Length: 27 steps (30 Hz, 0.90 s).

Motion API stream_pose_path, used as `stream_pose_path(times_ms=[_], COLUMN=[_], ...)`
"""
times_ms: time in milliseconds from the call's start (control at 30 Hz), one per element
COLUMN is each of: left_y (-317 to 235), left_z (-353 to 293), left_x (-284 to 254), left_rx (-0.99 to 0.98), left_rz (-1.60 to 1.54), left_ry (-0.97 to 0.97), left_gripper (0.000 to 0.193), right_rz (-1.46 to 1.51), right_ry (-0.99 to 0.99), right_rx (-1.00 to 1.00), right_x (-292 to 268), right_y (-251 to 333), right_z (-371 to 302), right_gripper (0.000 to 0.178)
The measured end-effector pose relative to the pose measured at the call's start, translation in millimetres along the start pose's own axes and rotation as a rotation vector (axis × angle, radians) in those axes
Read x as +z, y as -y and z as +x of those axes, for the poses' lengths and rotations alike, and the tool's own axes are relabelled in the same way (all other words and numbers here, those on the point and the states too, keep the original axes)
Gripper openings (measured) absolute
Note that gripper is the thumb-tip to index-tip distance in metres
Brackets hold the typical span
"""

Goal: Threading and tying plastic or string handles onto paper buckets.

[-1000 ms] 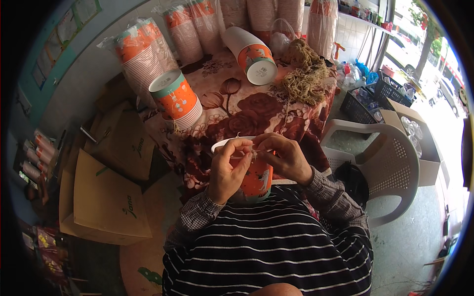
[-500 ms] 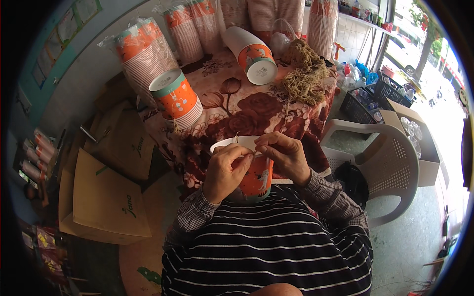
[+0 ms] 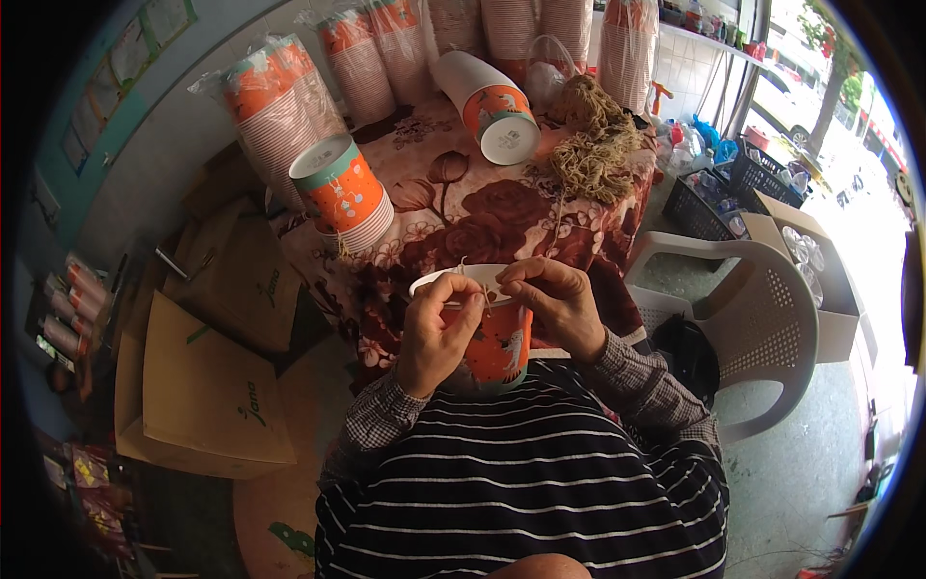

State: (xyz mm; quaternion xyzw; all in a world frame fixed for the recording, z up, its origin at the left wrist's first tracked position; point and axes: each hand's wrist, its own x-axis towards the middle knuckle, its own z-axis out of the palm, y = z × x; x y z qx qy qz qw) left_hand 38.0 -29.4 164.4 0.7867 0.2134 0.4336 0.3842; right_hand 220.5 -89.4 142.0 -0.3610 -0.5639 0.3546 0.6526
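An orange paper bucket (image 3: 503,345) with a green base and white rim stands upright in my lap, against the table edge. At its near rim, my left hand (image 3: 436,333) pinches a short bit of string (image 3: 488,301) between thumb and forefinger. My right hand (image 3: 558,301) is just to the right, above the rim, its thumb and forefinger pressed together. Whether string runs between those right fingertips is too small to make out. A small loop of twine (image 3: 463,262) shows at the bucket's far rim.
A flowered cloth covers the table (image 3: 434,227). On it are upturned nested buckets (image 3: 352,193), a stack lying on its side (image 3: 494,106), a tangled twine bundle (image 3: 590,145) and bagged bucket stacks (image 3: 280,111). Cardboard boxes (image 3: 207,391) stand left, a plastic chair (image 3: 772,333) right.
My left fingertips have drawn slightly left, away from my right ones, and the string end shows between them. My right hand and the bucket have hardly moved.
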Motion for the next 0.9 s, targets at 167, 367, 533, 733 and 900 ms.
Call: stream_pose_path(times_ms=[167, 367, 533, 733, 900], left_y=[1.3, -7.1, 1.1, 1.6, -2.7], left_z=[-0.9, -0.5, 0.0, 0.3, 2.2], left_x=[-1.1, -2.1, -2.1, -3.0, -4.6], left_rx=[-0.018, -0.122, -0.072, -0.07, -0.121], left_rz=[0.005, -0.111, -0.064, -0.085, -0.132], left_ry=[0.007, 0.063, 0.059, 0.043, 0.047], left_gripper=[0.009, 0.011, 0.011, 0.012, 0.012], right_rz=[-0.049, -0.161, -0.083, -0.101, -0.383], right_ry=[0.049, 0.164, 0.035, 0.003, 0.002], right_rx=[-0.002, -0.038, 0.002, -0.046, -0.265], right_x=[-0.9, -2.9, -5.8, -3.8, -3.7], right_y=[2.6, 7.2, -2.2, -1.8, -3.1], right_z=[1.0, 1.5, 1.4, 1.6, 0.8], right_gripper=[0.01, 0.008, 0.01, 0.01, 0.011])
